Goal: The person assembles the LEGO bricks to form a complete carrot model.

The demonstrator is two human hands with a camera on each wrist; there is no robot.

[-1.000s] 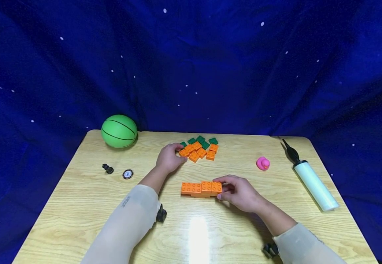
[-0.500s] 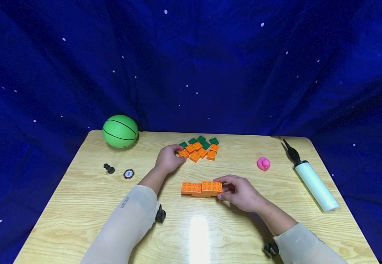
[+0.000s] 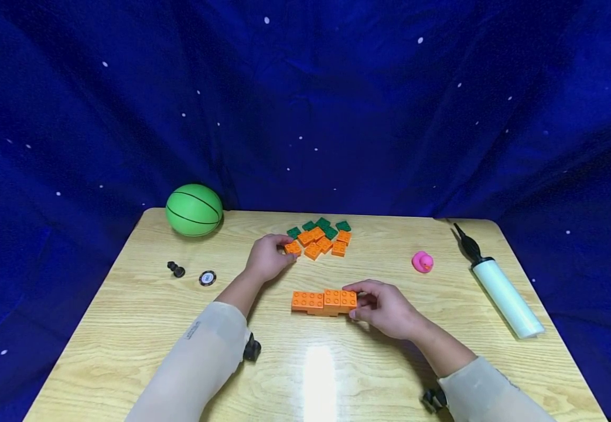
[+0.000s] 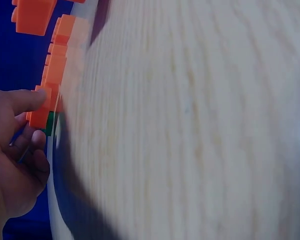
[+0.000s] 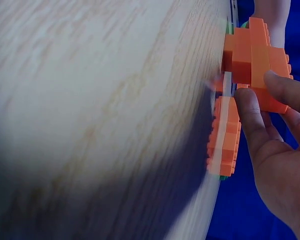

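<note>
My left hand [image 3: 269,258] pinches an orange toy building brick [image 3: 293,249] between thumb and fingers, at the left end of a pile of loose bricks. The left wrist view shows that brick [image 4: 40,107] between thumb and forefinger, the other fingers curled below it. Nearer to me, my right hand [image 3: 386,308] grips the right end of a joined block of orange bricks [image 3: 316,302]. Its studs face up, and its layers are stepped. In the right wrist view, thumb and fingers hold this block [image 5: 252,65] by one end, above the tabletop.
Loose orange bricks [image 3: 324,244] and green bricks [image 3: 323,223] lie at the back middle of the wooden table [image 3: 379,375]. A green ball [image 3: 194,210], black chess pawn [image 3: 176,269] and poker chip [image 3: 207,278] are left. Right are a pink rubber duck [image 3: 422,262] and hand pump [image 3: 508,299].
My left hand has drawn the pinched orange brick slightly left and toward me, opening a small gap to the pile. The right hand and its block have stayed in place.
</note>
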